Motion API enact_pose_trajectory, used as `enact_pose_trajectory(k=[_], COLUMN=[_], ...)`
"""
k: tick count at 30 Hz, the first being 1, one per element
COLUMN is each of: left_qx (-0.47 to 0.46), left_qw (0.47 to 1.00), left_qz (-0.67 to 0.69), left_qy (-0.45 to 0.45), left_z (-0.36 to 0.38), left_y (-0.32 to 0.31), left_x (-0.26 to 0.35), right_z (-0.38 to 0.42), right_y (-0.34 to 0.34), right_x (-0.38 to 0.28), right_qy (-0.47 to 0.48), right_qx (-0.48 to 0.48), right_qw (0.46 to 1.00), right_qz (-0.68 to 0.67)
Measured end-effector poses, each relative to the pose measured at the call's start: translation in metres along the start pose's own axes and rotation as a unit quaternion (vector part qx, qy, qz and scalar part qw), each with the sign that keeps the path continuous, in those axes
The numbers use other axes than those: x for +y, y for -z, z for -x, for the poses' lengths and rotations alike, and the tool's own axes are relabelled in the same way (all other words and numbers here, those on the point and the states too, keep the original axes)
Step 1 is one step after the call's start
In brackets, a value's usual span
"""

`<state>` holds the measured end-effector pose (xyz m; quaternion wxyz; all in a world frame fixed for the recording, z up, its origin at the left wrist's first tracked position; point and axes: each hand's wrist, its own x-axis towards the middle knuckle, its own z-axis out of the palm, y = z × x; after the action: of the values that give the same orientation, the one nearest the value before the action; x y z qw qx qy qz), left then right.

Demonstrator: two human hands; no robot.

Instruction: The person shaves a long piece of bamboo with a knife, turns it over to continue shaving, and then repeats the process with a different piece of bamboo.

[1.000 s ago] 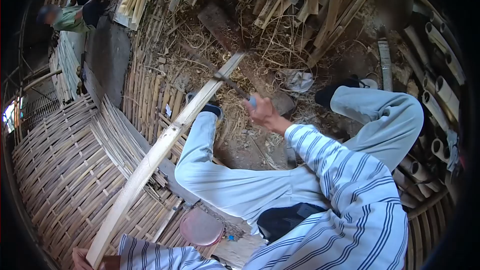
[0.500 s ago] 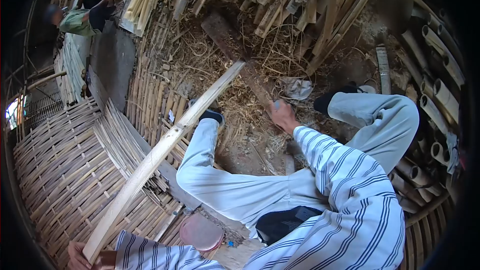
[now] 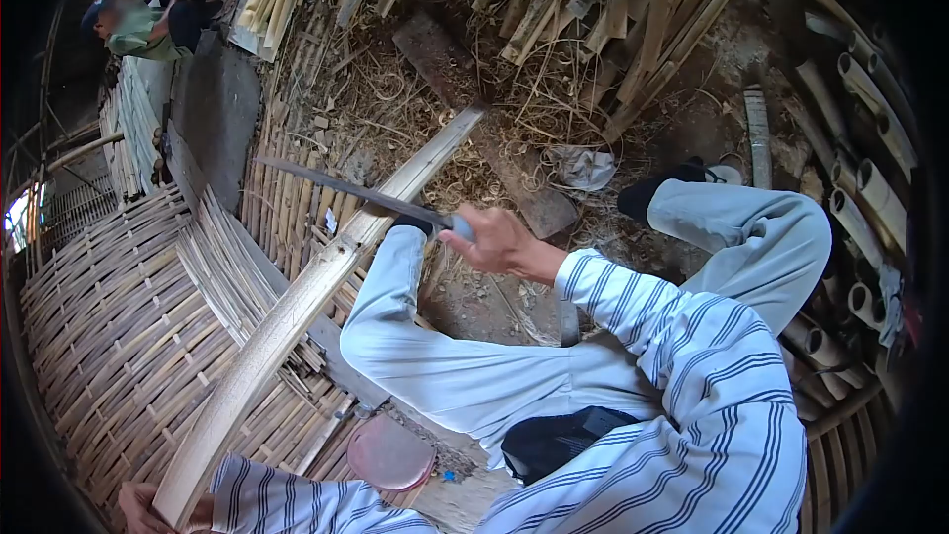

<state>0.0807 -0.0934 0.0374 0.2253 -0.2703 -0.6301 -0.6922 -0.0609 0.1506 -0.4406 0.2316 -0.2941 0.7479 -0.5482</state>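
Note:
A long split bamboo strip point(image 3: 262, 344) slants across the view, its far end resting on a dark wooden plank point(image 3: 539, 200). My left hand point(image 3: 138, 507) is closed around the strip's near end at the lower left. In my right hand point(image 3: 497, 240) is a long-bladed knife point(image 3: 341, 186), gripped by its grey handle. The blade lies crosswise over the strip, close to a node, and points left. My fingers are wrapped about the handle, just right of the strip and above my shoe.
Woven bamboo matting point(image 3: 109, 326) spreads at the left. Split bamboo pieces point(image 3: 633, 30) are piled at the back, with shavings point(image 3: 445, 178) below. Cut bamboo poles point(image 3: 875, 188) stack at the right. A round pinkish lid-like object point(image 3: 390, 453) lies near my leg. Another person point(image 3: 138, 35) sits far left.
My right hand has moved left from beside the plank, bringing the knife blade across the bamboo strip. My left hand stays on the strip's near end, shifted slightly left.

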Motion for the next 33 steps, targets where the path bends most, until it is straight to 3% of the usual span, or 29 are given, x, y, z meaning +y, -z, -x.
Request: enact_pose_trajectory(k=[1,5,9,14,17,19,21,25,31,33], left_qx=[-0.043,-0.046,-0.020,0.021,0.082,0.014,-0.063,-0.075,0.054,0.037], left_qw=[0.999,0.998,0.997,0.987,0.966,0.982,0.986,0.986,0.988,0.987], left_qz=[-0.009,0.040,0.078,0.159,0.227,0.185,0.143,0.142,0.142,0.157], left_qy=[0.021,-0.008,-0.018,-0.004,-0.088,-0.020,0.049,0.036,-0.011,-0.022], left_z=[-0.001,0.022,0.038,0.016,0.054,0.029,-0.006,-0.008,0.032,0.025], left_y=[0.005,0.067,0.080,0.024,0.073,0.029,-0.016,-0.021,0.007,-0.006], left_x=[0.003,0.065,0.091,0.023,0.094,0.056,0.008,0.000,0.027,0.018], right_z=[0.002,0.015,0.015,0.019,0.021,0.030,0.037,0.038,0.046,0.059], right_y=[-0.002,-0.011,-0.011,0.005,0.019,0.011,0.001,-0.010,-0.010,-0.002], right_x=[0.011,0.075,0.094,0.014,-0.061,-0.090,-0.086,-0.049,-0.086,-0.125], right_qy=[-0.034,-0.133,-0.097,-0.164,-0.074,0.044,0.062,0.072,0.004,-0.020], right_qx=[-0.001,0.044,0.064,-0.017,-0.092,-0.072,0.002,0.075,0.020,-0.033], right_qw=[0.999,0.989,0.988,0.985,0.991,0.996,0.998,0.995,1.000,0.998], right_qz=[-0.002,0.043,0.100,-0.053,-0.058,0.016,0.008,0.005,-0.017,-0.056])
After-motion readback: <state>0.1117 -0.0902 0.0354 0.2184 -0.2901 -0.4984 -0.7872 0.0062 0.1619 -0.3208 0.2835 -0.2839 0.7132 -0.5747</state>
